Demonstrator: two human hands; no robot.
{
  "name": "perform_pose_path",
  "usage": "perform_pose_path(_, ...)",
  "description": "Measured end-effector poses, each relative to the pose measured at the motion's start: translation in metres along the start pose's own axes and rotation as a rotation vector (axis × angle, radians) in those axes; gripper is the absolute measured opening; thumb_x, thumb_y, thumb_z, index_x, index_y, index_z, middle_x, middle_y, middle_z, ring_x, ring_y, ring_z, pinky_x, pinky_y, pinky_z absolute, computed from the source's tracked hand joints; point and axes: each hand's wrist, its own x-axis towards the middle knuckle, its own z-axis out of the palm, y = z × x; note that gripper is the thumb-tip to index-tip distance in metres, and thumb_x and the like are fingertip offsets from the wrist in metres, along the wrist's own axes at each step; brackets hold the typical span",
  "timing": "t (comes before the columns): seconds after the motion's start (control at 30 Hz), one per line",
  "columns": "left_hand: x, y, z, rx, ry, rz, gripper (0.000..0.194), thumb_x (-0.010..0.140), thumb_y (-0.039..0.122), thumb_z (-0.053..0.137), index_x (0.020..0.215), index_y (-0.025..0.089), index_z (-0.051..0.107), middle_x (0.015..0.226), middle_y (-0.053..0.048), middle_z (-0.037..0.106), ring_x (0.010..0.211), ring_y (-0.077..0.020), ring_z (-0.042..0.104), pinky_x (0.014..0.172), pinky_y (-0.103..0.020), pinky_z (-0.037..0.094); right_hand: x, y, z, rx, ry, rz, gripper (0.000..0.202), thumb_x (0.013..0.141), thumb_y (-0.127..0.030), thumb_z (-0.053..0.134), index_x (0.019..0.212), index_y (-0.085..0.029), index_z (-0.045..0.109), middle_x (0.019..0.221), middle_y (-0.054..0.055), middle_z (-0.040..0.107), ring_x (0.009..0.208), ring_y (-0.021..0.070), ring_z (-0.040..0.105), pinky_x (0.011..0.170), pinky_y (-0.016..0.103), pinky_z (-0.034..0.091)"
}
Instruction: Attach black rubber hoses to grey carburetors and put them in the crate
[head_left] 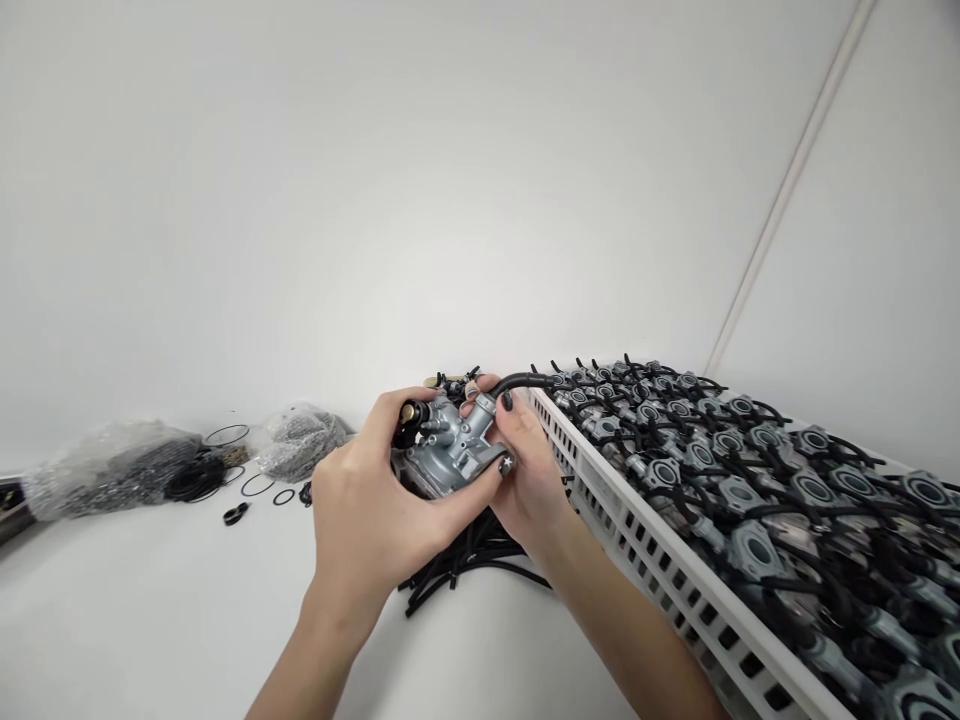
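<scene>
A silvery metal carburetor (442,455) is held up over the table between both hands. My left hand (375,490) is closed around its left side and underside, the thumb reaching across the front. At its upper right, a black rubber hose (529,381) runs from a stub on the body off to the right. My right hand (525,460) is closed at that stub, thumb and fingers pressing the hose end. The far side of the carburetor is hidden by the fingers. Below the hands lie several loose black hoses (469,560).
A white slotted crate (637,530) on the right holds many similar carburetors (739,492) with hoses. Clear plastic bags of small parts (112,470) lie at left, near black rings (283,496) and a small black clip-like piece (235,514). A white wall (420,200) stands behind.
</scene>
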Motion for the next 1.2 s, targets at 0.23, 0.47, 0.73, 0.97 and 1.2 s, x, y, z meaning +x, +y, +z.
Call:
perform_pose_path(0.23, -0.0006, 0.0004, 0.0006, 0.019, 0.010, 0.019, 0.048, 0.062, 0.045, 0.076, 0.105, 0.025, 0.065, 0.089, 0.000, 0.076, 0.071, -0.0216, 0.071, 0.062, -0.033, 0.052, 0.0013, 0.0013, -0.0045, -0.035, 0.018, -0.020, 0.021, 0.076, -0.035, 0.082, 0.091, -0.026, 0.070, 0.081, -0.003, 0.068, 0.076, 0.0109, 0.065, 0.074, 0.019, 0.055)
perform_pose_path(0.47, -0.0010, 0.0004, 0.0006, 0.026, 0.029, 0.060, 0.050, 0.060, 0.043, 0.077, 0.105, 0.025, 0.064, 0.091, -0.001, 0.076, 0.073, -0.0224, 0.072, 0.064, -0.033, 0.053, 0.0014, 0.0005, -0.0021, -0.037, -0.005, -0.048, 0.016, 0.077, -0.029, 0.081, 0.089, -0.027, 0.071, 0.090, -0.002, 0.068, 0.079, 0.0099, 0.063, 0.075, 0.019, 0.055)
perform_pose_path(0.73, -0.0012, 0.0004, 0.0007, 0.024, 0.029, 0.062, 0.050, 0.060, 0.043, 0.076, 0.105, 0.025, 0.064, 0.092, -0.001, 0.076, 0.072, -0.0224, 0.072, 0.065, -0.033, 0.054, 0.0014, -0.0001, -0.0004, -0.013, -0.010, -0.056, 0.020, 0.077, -0.029, 0.082, 0.093, -0.030, 0.071, 0.092, -0.005, 0.068, 0.081, 0.0082, 0.063, 0.081, 0.018, 0.053)
perform_pose_path(0.97, 0.0006, -0.0017, 0.0022, -0.081, 0.016, 0.021, 0.049, 0.058, 0.043, 0.078, 0.103, 0.026, 0.065, 0.090, -0.001, 0.076, 0.072, -0.0221, 0.071, 0.066, -0.034, 0.055, -0.0008, -0.0028, -0.0019, -0.010, -0.010, -0.023, 0.023, 0.081, -0.038, 0.075, 0.102, -0.030, 0.074, 0.091, -0.001, 0.067, 0.083, 0.0120, 0.063, 0.077, 0.022, 0.054)
perform_pose_path(1.2, 0.0007, -0.0013, 0.0016, -0.096, 0.007, 0.000, 0.049, 0.059, 0.042, 0.077, 0.103, 0.025, 0.065, 0.090, -0.001, 0.077, 0.072, -0.0228, 0.072, 0.064, -0.034, 0.054, -0.0014, -0.0083, -0.0002, 0.020, -0.011, 0.011, 0.027, 0.079, -0.027, 0.065, 0.104, -0.027, 0.075, 0.093, 0.001, 0.067, 0.087, 0.0154, 0.064, 0.080, 0.027, 0.056)
